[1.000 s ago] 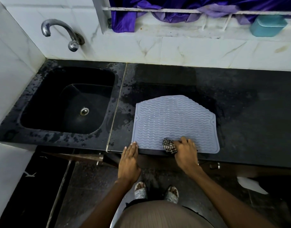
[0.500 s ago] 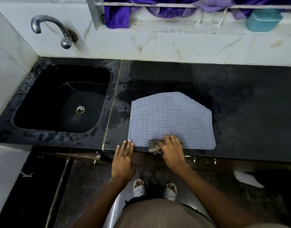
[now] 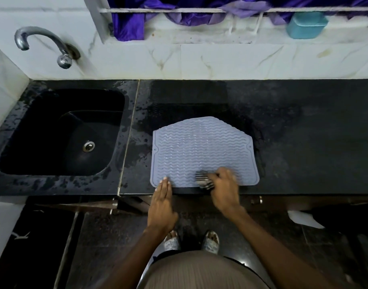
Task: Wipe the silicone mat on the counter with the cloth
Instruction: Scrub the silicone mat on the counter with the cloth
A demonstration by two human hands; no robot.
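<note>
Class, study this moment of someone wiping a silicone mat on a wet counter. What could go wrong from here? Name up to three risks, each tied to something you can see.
1. The silicone mat lies at the counter's front edge; only the left hand's fingertips pin one corner, so a hard stroke might shift it off.
2. The cloth, bunched in the right hand, covers little, so the far ridges may get missed.
3. Wet patches around the mat may let it slide.

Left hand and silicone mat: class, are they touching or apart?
Touching. The head view shows the left hand flat, its fingertips overlapping the near-left corner of the silicone mat, with no gap visible.
</note>
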